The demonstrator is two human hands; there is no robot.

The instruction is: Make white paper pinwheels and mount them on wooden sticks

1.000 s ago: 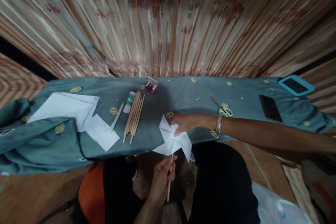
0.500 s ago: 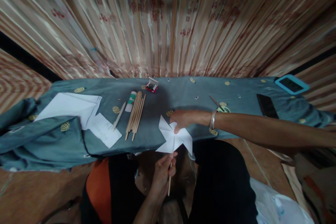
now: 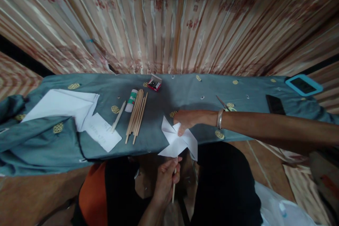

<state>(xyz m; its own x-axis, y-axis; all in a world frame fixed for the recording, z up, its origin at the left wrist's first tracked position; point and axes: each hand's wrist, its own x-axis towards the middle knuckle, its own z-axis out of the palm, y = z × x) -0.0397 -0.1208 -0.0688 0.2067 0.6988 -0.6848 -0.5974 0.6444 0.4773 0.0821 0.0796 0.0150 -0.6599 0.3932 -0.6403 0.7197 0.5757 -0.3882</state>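
Observation:
A white paper pinwheel point(image 3: 177, 144) lies at the near edge of the cloth-covered table, its lower blades reaching past the edge. My left hand point(image 3: 167, 176) is closed around the thin wooden stick point(image 3: 173, 191) below it, over the gap between my knees. From the right, my right hand point(image 3: 187, 120), with a silver bangle above it, has its thumb at the pinwheel's centre; the other fingers are bent, partly hidden behind the upper blades. A small dark spot shows by the thumb tip.
Wooden sticks point(image 3: 136, 116), a glue stick point(image 3: 131, 101), a white pencil-like rod point(image 3: 118, 116) and an open red box point(image 3: 154, 82) stand left of centre. Papers point(image 3: 66, 104) lie far left. Scissors point(image 3: 225, 105), a black phone point(image 3: 275, 104) and a blue-framed tablet point(image 3: 304, 84) lie right.
The view has shifted slightly. The pinwheel and its stick have come slightly closer to me, with both hands keeping their hold.

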